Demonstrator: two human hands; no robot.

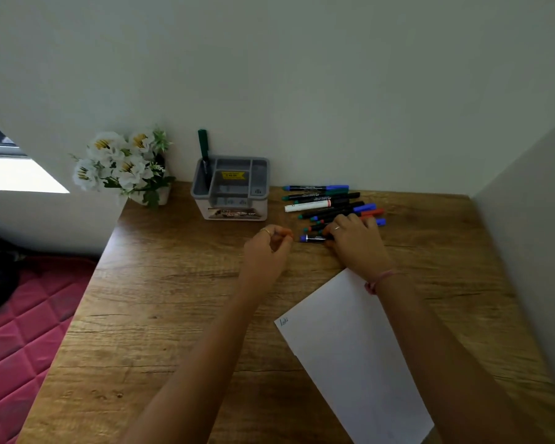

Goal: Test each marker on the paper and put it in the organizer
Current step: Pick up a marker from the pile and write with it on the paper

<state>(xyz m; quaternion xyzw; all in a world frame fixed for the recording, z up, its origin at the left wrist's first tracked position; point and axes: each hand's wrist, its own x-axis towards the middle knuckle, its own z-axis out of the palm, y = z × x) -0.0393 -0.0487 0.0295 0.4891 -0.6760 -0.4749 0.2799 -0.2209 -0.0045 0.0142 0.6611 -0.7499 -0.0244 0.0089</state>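
A blue-capped black marker (313,239) is gripped by the right hand (354,240) at the near edge of the loose marker pile (330,203), so neighbours could easily get rolled off the wooden table (173,315). The left hand (266,248), just beside it, is loosely curled and holds nothing. The grey plastic organizer (231,187) sits beyond it; the yellow label can't be read. The white paper sheet (350,347) lies under the right wrist, with an illegible blue scribble.
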